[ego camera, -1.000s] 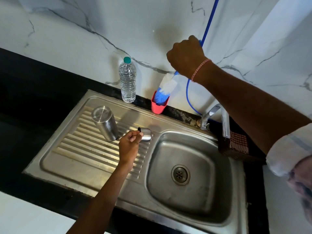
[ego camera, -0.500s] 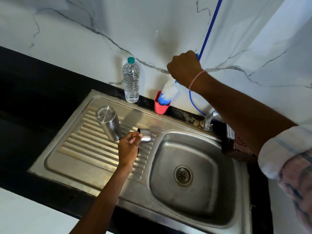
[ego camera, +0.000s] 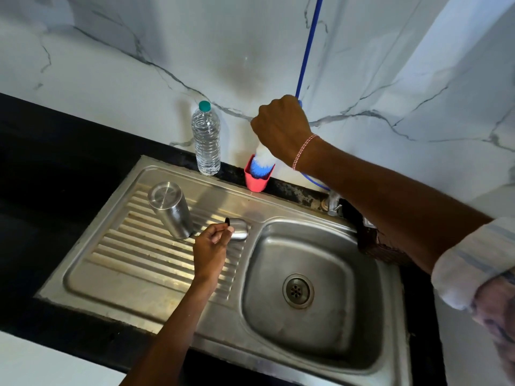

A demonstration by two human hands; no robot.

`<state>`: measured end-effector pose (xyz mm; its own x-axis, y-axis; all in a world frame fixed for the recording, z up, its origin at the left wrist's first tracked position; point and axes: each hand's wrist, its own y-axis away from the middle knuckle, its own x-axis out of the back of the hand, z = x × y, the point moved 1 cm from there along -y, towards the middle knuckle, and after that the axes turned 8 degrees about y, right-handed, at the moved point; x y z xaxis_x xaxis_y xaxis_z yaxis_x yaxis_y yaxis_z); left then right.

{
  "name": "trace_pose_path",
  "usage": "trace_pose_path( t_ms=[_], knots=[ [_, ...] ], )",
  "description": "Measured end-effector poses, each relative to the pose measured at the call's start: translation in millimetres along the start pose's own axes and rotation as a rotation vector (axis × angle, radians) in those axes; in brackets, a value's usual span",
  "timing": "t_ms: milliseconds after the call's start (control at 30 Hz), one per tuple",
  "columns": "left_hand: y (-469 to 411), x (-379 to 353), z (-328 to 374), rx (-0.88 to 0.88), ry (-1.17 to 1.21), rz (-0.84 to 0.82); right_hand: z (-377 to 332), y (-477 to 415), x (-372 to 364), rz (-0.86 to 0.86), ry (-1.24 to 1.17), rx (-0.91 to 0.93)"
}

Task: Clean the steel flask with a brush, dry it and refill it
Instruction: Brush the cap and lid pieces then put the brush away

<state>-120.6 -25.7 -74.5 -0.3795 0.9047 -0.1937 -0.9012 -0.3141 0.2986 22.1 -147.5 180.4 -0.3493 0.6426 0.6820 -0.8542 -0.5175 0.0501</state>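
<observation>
Right hand (ego camera: 281, 126): brush (ego camera: 262, 160), bristles in red cup (ego camera: 255, 184); left hand (ego camera: 210, 246) pinches lid (ego camera: 240, 231).

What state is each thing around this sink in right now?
Flask: standing on the drainboard, cap off.
Cap: lying on its side, left hand gripping it.
Brush: head down in the pink cup, right hand gripping it.
Water bottle: upright, capped.

A red-and-white twisted thread (ego camera: 305, 150) rings the right wrist — the rolled sleeve (ego camera: 471, 260) above is pale, faintly blue-striped.
</observation>
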Motion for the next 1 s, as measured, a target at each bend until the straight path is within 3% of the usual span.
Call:
trace_pose_path(
  t_ms=[167, 300, 433, 733, 1000],
  knots=[
    [2.0, -2.6, -2.3, 0.005, 0.015, -0.024, 24.9, 28.6, -0.1, -0.077, 0.04, -0.119],
    [6.8, -6.0, -2.4, 0.004, 0.015, -0.035, 40.7, 63.6, -2.2, -0.02, -0.091, -0.202],
    [10.2, -7.6, -0.9, 0.006, 0.019, -0.023, 42.5, 113.5, -15.0, -0.039, -0.22, -0.458],
    [8.9, -4.4, -2.5, 0.016, -0.015, -0.017, -55.4, 251.3, -93.1, -0.124, -1.026, -1.193],
    [19.2, -15.3, -3.6, 0.02, -0.021, -0.045, -94.0, 265.0, -125.0, -0.045, -1.274, -1.347]
  ],
)
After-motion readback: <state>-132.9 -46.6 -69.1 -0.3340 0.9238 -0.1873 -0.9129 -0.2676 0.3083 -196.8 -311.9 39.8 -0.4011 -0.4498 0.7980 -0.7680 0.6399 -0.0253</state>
